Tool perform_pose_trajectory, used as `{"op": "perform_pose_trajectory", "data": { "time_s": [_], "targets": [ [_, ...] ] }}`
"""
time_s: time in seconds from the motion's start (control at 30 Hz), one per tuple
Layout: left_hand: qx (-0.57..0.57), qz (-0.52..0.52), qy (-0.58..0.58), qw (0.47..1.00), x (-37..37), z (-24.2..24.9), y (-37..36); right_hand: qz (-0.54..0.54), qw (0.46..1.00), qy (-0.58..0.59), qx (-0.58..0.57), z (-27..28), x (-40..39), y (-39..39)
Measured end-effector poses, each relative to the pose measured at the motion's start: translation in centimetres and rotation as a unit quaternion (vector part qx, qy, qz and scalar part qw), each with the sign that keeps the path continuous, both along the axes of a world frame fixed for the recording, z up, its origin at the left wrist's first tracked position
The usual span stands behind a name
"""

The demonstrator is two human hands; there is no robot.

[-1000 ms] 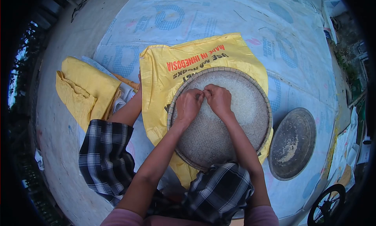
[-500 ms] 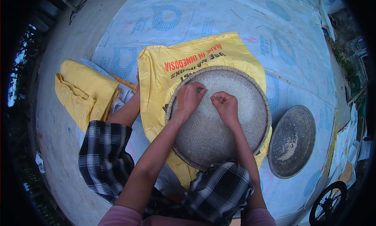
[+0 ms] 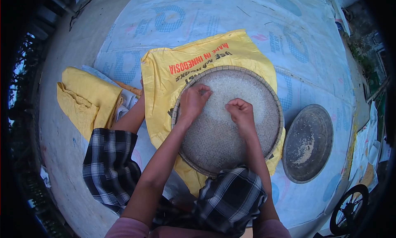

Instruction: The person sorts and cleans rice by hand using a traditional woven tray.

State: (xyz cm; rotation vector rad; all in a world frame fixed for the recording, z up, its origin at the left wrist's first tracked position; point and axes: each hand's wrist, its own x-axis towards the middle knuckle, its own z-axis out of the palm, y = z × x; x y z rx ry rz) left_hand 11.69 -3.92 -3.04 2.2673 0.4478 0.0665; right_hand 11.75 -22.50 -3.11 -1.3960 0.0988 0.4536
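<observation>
A round woven bamboo tray (image 3: pixel 206 149) rests in front of me, white rice grains (image 3: pixel 239 87) spread thinly over its upper half. Above the tray's left part is my left hand (image 3: pixel 194 102), thumb and fingertips pinched together. My right hand (image 3: pixel 242 114) hovers over the middle of the rice, its thumb pressed to the curled fingers. Anything inside either pinch is too small to make out. Under the tray lies a yellow sack (image 3: pixel 159 85) with red and black print.
A dark metal basin (image 3: pixel 295 134) holding a small heap of pale grain (image 3: pixel 305 149) stands to the right. Folded yellow sacks (image 3: pixel 88 93) lie at the left. A printed white-blue sheet (image 3: pixel 231 15) covers the ground. A black spoked wheel (image 3: pixel 349 209) is at the lower right.
My left hand has shifted slightly left and my right hand slightly right and down, so they are farther apart. Both remain pinched above the tray.
</observation>
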Motion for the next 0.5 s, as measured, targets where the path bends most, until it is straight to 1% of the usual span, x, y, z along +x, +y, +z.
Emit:
{"op": "perform_pose_trajectory", "data": {
  "time_s": [0.03,0.07,0.1,0.17,0.2,0.23,0.27,0.3,0.33,0.37,0.4,0.43,0.47,0.5],
  "targets": [
    [0.034,-0.029,-0.034,0.998,0.1,-0.5,-0.3,-0.009,0.981,0.070,0.179,0.2,0.2,-1.4],
    [0.068,-0.059,-0.067,0.994,0.2,-0.9,-0.5,-0.011,0.982,0.070,0.177,0.2,0.3,-1.9],
    [0.067,-0.061,-0.066,0.994,0.1,-1.0,-0.7,-0.008,0.981,0.072,0.181,0.1,0.4,-2.2],
    [0.037,-0.032,-0.041,0.998,0.3,-1.0,-0.8,-0.005,0.980,0.072,0.187,-0.3,0.3,-2.1],
    [0.038,-0.031,-0.041,0.998,0.3,-1.6,-0.5,0.005,0.999,-0.033,0.021,-1.1,0.0,-1.3],
    [-0.115,-0.010,-0.035,0.993,0.4,-2.4,-0.1,0.015,0.980,-0.138,-0.145,-1.7,-0.2,-0.6],
    [-0.264,0.010,-0.028,0.964,0.3,-3.1,0.4,0.016,0.980,-0.137,-0.143,-2.1,-0.5,-0.1],
    [-0.263,0.012,-0.028,0.964,0.0,-2.6,0.9,0.029,0.919,-0.281,-0.275,-2.4,-0.9,0.2],
    [-0.458,0.040,0.032,0.887,-0.3,-2.0,1.5,0.039,0.819,-0.413,-0.395,-2.6,-1.2,0.4],
    [-0.632,0.066,0.090,0.767,-0.5,-1.5,1.8,0.031,0.820,-0.422,-0.385,-2.7,-1.3,0.4],
    [-0.632,0.065,0.090,0.767,-0.5,-0.5,1.6,0.030,0.821,-0.422,-0.384,-2.6,-1.3,0.3],
    [-0.644,0.097,0.101,0.752,-0.7,0.6,1.1,0.004,0.931,-0.274,-0.242,-2.4,-1.2,0.1],
    [-0.656,0.128,0.112,0.736,-0.8,1.2,0.7,-0.023,0.990,-0.110,-0.087,-2.2,-1.2,-0.3],
    [-0.656,0.129,0.113,0.736,-0.9,0.8,0.6,-0.023,0.990,-0.109,-0.087,-1.8,-0.9,-1.4]
  ]
}}
